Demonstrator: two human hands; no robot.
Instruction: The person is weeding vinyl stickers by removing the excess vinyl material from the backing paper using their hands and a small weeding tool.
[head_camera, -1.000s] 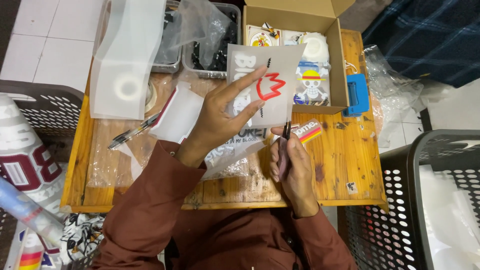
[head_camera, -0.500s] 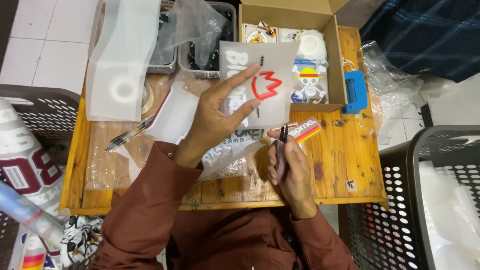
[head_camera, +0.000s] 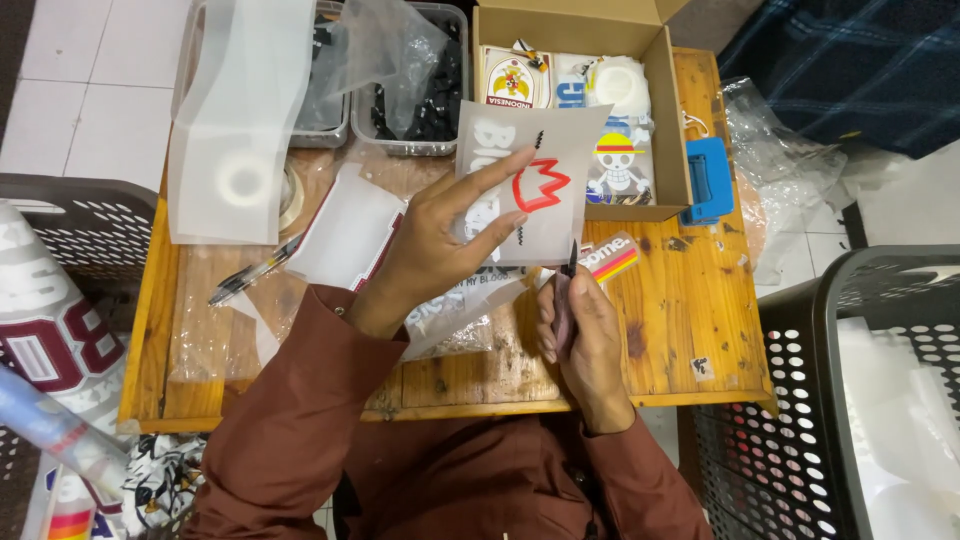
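My left hand (head_camera: 440, 240) holds up a translucent sheet (head_camera: 545, 170) that carries a red crown-shaped sticker and pale lettering, fingers spread across its front. My right hand (head_camera: 580, 325) rests on the wooden table (head_camera: 690, 320) just below the sheet, gripping a thin dark pen-like tool (head_camera: 568, 275) whose tip points up at the sheet's lower edge. A small striped sticker (head_camera: 612, 260) lies beside the tool's tip. More clear film and printed sheets lie under my left wrist.
An open cardboard box (head_camera: 668, 120) of stickers stands at the back right, a blue tool (head_camera: 708, 180) next to it. Two grey trays (head_camera: 410, 80) with plastic bags stand at the back. White backing film (head_camera: 235, 120), a pen (head_camera: 250, 272), and black baskets (head_camera: 850, 400) flank the table.
My left hand has lifted the sheet slightly and tilted it, fingers shifting on its front. The right hand with the tool stays in nearly the same place.
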